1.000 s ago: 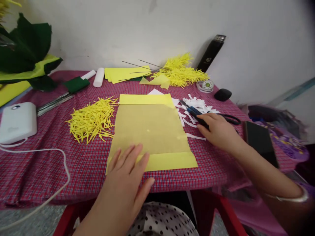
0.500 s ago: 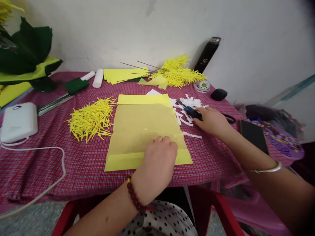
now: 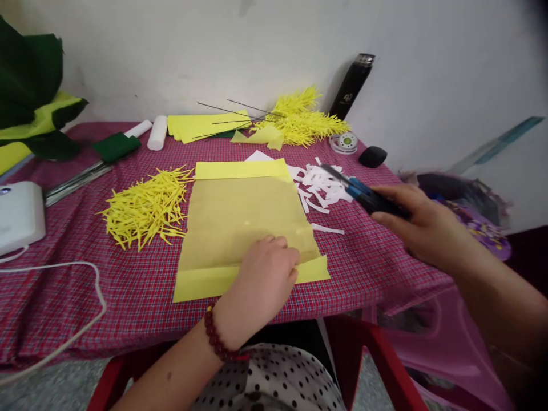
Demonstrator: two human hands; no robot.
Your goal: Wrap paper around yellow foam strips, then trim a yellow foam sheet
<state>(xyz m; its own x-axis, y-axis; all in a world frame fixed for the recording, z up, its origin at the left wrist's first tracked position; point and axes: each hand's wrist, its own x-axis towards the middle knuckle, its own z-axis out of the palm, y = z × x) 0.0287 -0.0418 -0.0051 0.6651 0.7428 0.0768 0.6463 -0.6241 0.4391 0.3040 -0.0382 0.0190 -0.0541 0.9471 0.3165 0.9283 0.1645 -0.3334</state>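
Observation:
A tan sheet lies over yellow paper, whose bands show along the top and bottom. My left hand rests on the lower right part of the sheets with its fingers curled and closed against them; the fingertips are partly hidden. Off to the right, my right hand grips a pair of scissors with black and blue handles, held above the table. Their blades point left, over white paper strips. The handle end is hidden in the palm. Left of the sheets sits a heap of yellow fringed paper.
Folded yellow paper, dark wires and fringed yellow stems lie by the wall. A black bottle-shaped object leans there. A white roll, green roll and white cable are at left.
My right hand has picked the scissors up off the table and drawn them toward the right. My left hand stays on the sheets. The view has shifted slightly right.

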